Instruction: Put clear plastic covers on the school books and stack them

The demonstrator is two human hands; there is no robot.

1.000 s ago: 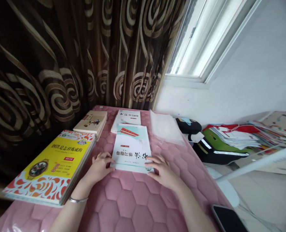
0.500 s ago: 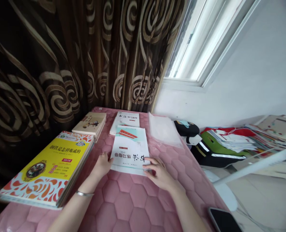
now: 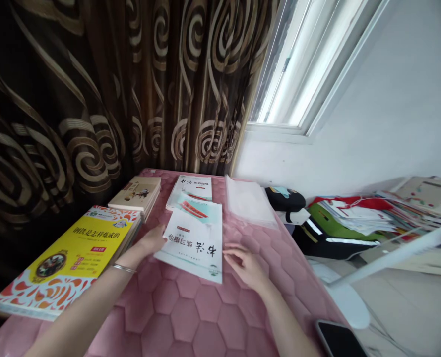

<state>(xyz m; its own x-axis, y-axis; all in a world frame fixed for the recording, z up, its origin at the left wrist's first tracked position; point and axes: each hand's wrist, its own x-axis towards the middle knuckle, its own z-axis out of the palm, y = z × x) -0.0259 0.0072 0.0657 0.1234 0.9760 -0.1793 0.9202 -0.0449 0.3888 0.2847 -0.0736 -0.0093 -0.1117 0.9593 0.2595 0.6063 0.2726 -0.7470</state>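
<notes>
A white and pale-green calligraphy workbook (image 3: 196, 240) lies on the pink quilted surface, turned at a slant, its title upside down to me. At its left edge, my left hand (image 3: 150, 244) pinches the cover side; the fingertips are slightly blurred and partly hidden. My right hand (image 3: 244, 265) is beside the right edge with fingers bent but apart, the tips at or very near the paper and not closed on it. Just behind, a small stack of similar workbooks (image 3: 196, 184) is partly covered by the slanted one.
To the left are a stack topped by a yellow book (image 3: 82, 248) and a stack of tan books (image 3: 136, 193). Clear plastic sleeves (image 3: 248, 203) lie at the back right. A phone (image 3: 341, 339) rests near the right edge, beyond which stands a white lamp-like base (image 3: 348, 302).
The workbook has turned, its near end swinging left and toward me. My left hand moved left with it. My right hand has come off the cover to beside its right edge.
</notes>
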